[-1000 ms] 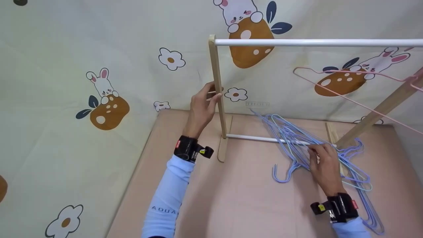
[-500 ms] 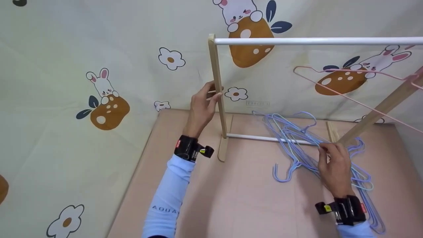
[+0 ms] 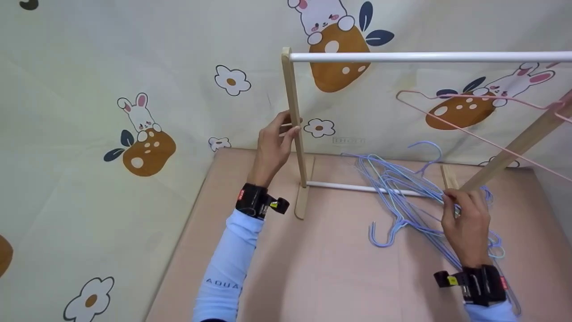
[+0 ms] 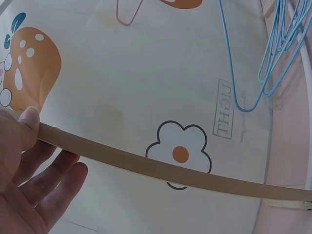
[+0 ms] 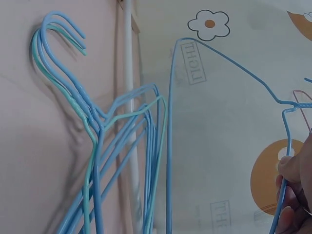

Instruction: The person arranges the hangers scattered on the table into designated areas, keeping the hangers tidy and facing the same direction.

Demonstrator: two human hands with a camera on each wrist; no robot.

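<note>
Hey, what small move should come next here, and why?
Probably lift the slim blue wire hanger toward the round white top rail: the right hand pinches it, one shoulder shows apart from the blue-and-mint wire hanger pile, and the left hand holds the tan wooden upright.

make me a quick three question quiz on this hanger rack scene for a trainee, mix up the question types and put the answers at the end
1. True or false: the left hand holds a wooden upright.
2. The right hand pinches: a) a green hanger, b) a blue hanger, c) a pink hanger.
3. Fill in the blank: the top rail is ____ in colour.

Key: 1 true; 2 b; 3 white.
</note>
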